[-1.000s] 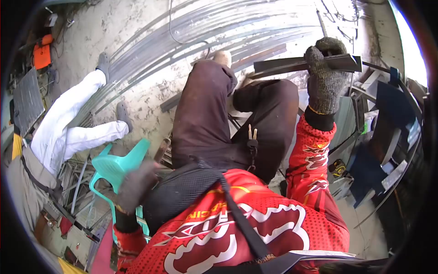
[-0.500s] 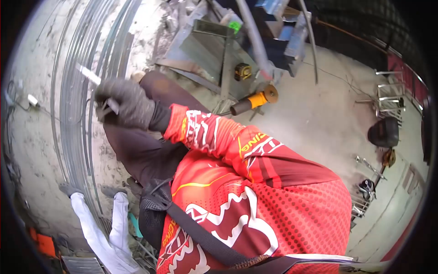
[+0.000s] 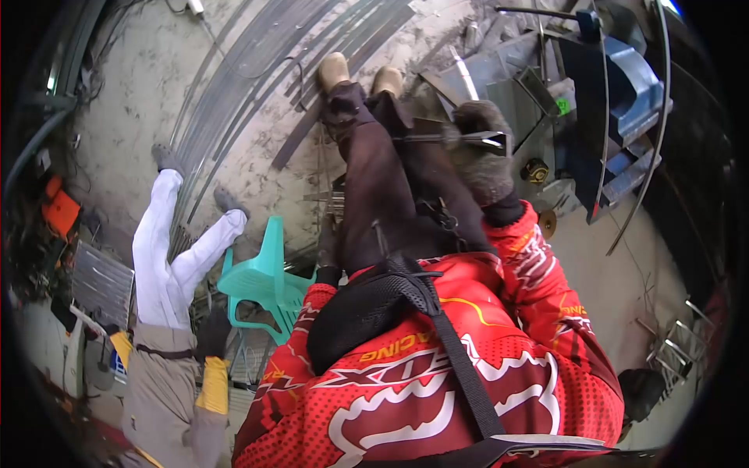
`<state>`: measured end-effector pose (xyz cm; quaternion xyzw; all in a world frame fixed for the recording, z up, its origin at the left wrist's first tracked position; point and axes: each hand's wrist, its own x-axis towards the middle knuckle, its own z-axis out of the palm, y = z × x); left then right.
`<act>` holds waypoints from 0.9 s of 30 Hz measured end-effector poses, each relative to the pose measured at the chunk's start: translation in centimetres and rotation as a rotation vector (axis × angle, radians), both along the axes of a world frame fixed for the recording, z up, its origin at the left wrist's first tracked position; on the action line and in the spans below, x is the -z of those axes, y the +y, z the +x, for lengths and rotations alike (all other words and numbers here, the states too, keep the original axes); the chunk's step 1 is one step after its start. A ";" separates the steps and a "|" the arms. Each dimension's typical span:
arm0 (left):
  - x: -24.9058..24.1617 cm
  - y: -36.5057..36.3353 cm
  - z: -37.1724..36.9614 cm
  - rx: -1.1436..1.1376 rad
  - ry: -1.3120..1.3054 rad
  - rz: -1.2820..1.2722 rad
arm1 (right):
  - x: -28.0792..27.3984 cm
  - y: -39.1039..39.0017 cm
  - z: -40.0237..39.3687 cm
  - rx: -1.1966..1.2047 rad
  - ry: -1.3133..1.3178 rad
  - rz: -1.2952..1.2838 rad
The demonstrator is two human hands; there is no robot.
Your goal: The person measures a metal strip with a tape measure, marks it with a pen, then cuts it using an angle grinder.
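My right hand (image 3: 482, 160), in a grey knit glove, is closed beside my right thigh. It grips a slim white pen-like marker (image 3: 466, 78) with a narrow silver tip, which points up past the knuckles. A thin metal piece (image 3: 493, 140) also shows across the same fist, its bright end sticking out to the right. My left hand (image 3: 328, 243), dark-gloved, hangs low beside my left thigh, close to some thin metal bars (image 3: 335, 199). Its fingers are mostly hidden in shadow.
Long metal strips (image 3: 257, 70) lie on the floor ahead. A green plastic chair (image 3: 261, 273) stands at left, near a co-worker in pale trousers (image 3: 160, 249). At right are a tape measure (image 3: 534, 170), a grinder disc (image 3: 548, 225) and sheet-metal parts (image 3: 628, 86).
My view has turned, bringing my left hand, both boots, the green chair and more of the co-worker into sight. My right hand now appears farther right, still gripping the marker.
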<state>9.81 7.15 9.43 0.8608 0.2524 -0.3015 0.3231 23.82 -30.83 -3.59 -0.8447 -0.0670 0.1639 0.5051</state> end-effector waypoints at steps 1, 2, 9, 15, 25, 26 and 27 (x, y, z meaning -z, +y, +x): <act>0.4 0.7 -0.5 -0.031 -0.014 0.034 | -1.7 -0.4 1.3 -0.081 -0.051 -0.086; 0.8 1.4 -1.4 -0.072 -0.042 0.083 | -1.7 -1.4 2.0 -0.126 -0.089 -0.098; 10.4 2.8 -13.8 -0.534 -0.196 0.376 | -4.1 0.7 4.5 -0.131 -0.098 -0.226; 24.6 -23.4 -29.9 -0.918 0.605 -0.406 | -4.3 2.1 4.5 -0.115 -0.022 -0.137; 31.1 -8.7 -33.5 -0.262 0.148 0.167 | -4.7 -0.8 3.9 -0.074 -0.225 0.162; 28.0 -3.9 -29.6 -0.323 0.052 0.230 | -5.7 -0.2 2.8 -0.022 -0.195 0.235; 25.4 -0.8 -25.1 -0.345 -0.048 0.276 | -6.7 0.4 1.7 0.031 -0.169 0.309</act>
